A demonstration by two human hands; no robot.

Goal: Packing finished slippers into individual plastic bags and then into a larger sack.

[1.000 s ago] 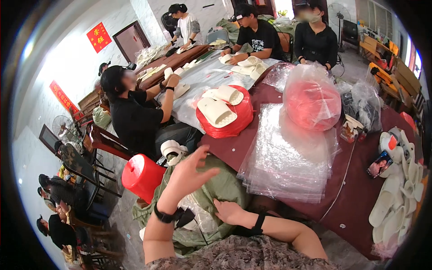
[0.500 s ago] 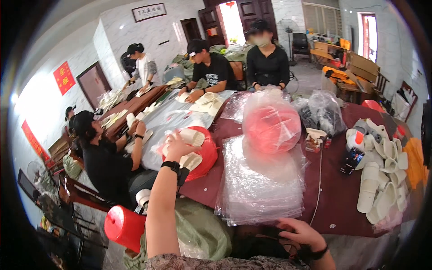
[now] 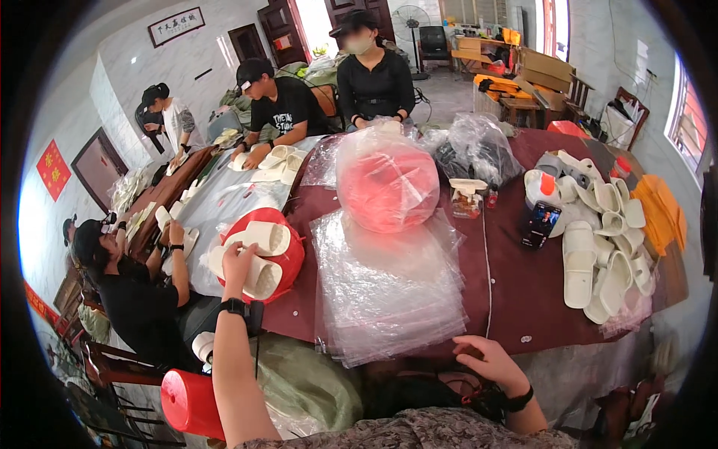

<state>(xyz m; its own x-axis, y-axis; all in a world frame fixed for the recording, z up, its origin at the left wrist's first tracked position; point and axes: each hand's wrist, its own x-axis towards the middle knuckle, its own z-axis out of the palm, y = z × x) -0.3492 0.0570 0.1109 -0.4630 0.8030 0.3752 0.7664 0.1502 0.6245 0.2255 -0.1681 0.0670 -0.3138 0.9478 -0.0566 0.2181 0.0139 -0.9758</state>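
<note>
A pair of cream slippers (image 3: 268, 238) rests on a round, red plastic-covered thing (image 3: 298, 258) at the left part of the table. My left hand (image 3: 238, 263) is closed on the slippers between their straps; its fingertips are partly hidden. By the table's front edge, my right hand (image 3: 490, 363) hangs with curved fingers apart, and nothing shows in it. A stack of clear plastic bags (image 3: 389, 288) lies in front of me, between my two hands. Behind it stands a round red bundle (image 3: 389, 187) in clear plastic.
Several cream slippers (image 3: 580, 262) are piled at the right, beside a phone (image 3: 540, 224). A white cable (image 3: 488, 277) crosses the maroon table (image 3: 523, 299). Co-workers (image 3: 280, 112) handle slippers at the left and far side. A red bucket (image 3: 196, 404) stands below, left of my forearm.
My left hand, spread over the slippers before, has closed on them. My view has turned right, so the scene sits farther left. The right hand stays near the table edge, fingers still apart.
</note>
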